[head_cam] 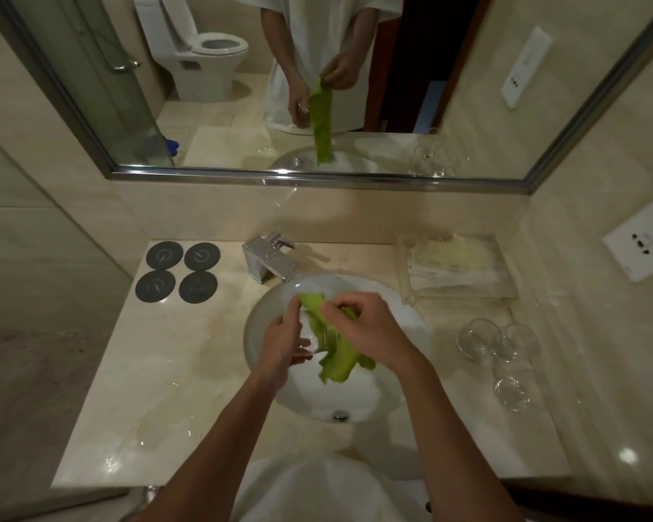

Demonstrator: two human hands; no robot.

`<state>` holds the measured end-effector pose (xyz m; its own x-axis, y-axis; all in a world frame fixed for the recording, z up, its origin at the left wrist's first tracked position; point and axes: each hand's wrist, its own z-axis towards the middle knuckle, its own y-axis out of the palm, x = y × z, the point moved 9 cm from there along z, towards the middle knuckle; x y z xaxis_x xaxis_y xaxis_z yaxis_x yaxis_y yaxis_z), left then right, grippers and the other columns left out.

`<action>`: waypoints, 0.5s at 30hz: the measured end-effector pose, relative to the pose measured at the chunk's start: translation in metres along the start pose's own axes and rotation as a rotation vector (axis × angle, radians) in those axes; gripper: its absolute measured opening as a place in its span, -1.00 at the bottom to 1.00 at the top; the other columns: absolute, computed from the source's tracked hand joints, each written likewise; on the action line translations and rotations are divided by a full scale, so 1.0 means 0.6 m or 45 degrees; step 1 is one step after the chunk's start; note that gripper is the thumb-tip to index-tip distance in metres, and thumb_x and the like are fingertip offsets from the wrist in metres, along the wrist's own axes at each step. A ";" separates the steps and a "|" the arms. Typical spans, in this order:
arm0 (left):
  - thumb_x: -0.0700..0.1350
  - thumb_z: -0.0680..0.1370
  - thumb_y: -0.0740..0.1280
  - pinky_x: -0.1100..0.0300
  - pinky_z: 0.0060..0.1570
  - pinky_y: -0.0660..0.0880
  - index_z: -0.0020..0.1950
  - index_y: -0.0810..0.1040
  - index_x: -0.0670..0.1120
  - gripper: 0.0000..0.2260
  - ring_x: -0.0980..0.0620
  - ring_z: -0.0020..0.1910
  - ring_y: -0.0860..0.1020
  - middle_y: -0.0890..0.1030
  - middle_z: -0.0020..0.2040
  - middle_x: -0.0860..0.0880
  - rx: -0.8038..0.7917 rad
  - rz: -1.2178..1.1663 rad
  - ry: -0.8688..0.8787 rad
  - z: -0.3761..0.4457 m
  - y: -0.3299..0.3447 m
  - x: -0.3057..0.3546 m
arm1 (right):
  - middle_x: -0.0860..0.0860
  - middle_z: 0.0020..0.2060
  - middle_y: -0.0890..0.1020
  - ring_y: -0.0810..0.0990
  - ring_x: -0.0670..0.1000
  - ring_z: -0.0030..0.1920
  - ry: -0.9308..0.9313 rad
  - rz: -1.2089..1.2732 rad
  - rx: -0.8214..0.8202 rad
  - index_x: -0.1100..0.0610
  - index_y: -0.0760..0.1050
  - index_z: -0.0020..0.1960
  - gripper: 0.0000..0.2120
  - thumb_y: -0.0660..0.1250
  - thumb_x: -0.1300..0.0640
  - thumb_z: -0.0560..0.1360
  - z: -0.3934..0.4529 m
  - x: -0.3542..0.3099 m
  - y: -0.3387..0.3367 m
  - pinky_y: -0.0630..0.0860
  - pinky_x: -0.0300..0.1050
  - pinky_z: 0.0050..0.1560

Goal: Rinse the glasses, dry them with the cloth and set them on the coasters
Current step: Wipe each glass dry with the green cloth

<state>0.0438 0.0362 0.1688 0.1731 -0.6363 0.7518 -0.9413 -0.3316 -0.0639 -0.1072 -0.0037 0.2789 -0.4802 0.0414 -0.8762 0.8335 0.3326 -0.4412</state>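
- Head view looks down on a pale marble counter (pixel 212 371) with a round white sink (pixel 374 393) set into it and both of the person's arms reaching over the bowl.
- The left hand (pixel 279 344) is curled round a clear drinking glass (pixel 310 333), holding it over the sink.
- The right hand (pixel 370 329) pinches a crumpled green cloth (pixel 336 356) between thumb and fingers; the cloth lies against the glass and hangs below it.
- Four round dark grey coasters (pixel 181 271) sit in a square at the back left of the counter, well apart from the sink, with nothing on them.
- Three more clear glasses (pixel 502 356) stand clustered on the counter to the right of the sink.
- A square chrome tap (pixel 270 261) stands behind the bowl, and a clear tray of folded pale towels (pixel 453 261) sits at the back right.
- Water patches shine on the counter left of the sink.
- The framed wall mirror (pixel 317 175) shows the cloth and hands again.
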 end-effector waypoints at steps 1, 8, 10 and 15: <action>0.50 0.44 0.16 0.07 -0.19 0.58 0.09 0.59 -0.16 -0.27 -0.11 -0.18 0.63 0.66 -0.09 -0.19 -0.042 -0.010 0.009 -0.001 0.004 0.005 | -0.07 -0.24 0.69 0.64 -0.10 -0.18 -0.006 -0.053 -0.074 0.00 0.69 -0.12 -0.84 0.41 -0.05 0.53 -0.003 0.002 0.014 0.52 -0.26 -0.14; 0.20 0.45 0.39 0.15 -0.32 0.46 -0.03 0.61 -0.16 -0.58 0.01 -0.45 0.55 0.62 -0.36 -0.07 -0.114 0.040 0.097 0.000 0.005 0.027 | -0.03 -0.40 0.62 0.55 -0.09 -0.41 -0.002 -0.229 -0.281 0.04 0.72 -0.18 -0.66 0.32 -0.15 0.57 -0.007 0.010 0.032 0.50 -0.12 -0.26; 0.10 0.47 0.37 0.20 -0.40 0.41 -0.08 0.58 -0.16 -0.69 0.04 -0.50 0.51 0.56 -0.40 -0.03 -0.131 0.068 0.150 -0.004 0.006 0.035 | -0.05 -0.40 0.56 0.48 -0.15 -0.41 -0.026 -0.314 -0.148 0.10 0.68 -0.25 -0.56 0.26 -0.15 0.61 -0.006 0.002 0.013 0.40 -0.21 -0.25; 0.01 0.54 0.36 0.08 -0.31 0.50 -0.03 0.57 -0.14 -0.79 -0.03 -0.34 0.60 0.62 -0.24 -0.09 -0.129 0.138 0.355 -0.027 0.007 0.081 | -0.07 0.03 0.53 0.55 -0.08 0.01 0.006 -0.213 0.226 -0.01 0.48 0.04 -0.69 0.26 -0.25 0.56 0.006 0.005 -0.034 0.51 -0.09 -0.01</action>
<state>0.0433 0.0151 0.2160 -0.0026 -0.4436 0.8962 -0.9764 -0.1923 -0.0980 -0.1247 -0.0138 0.2848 -0.6165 0.0039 -0.7873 0.7771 0.1640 -0.6077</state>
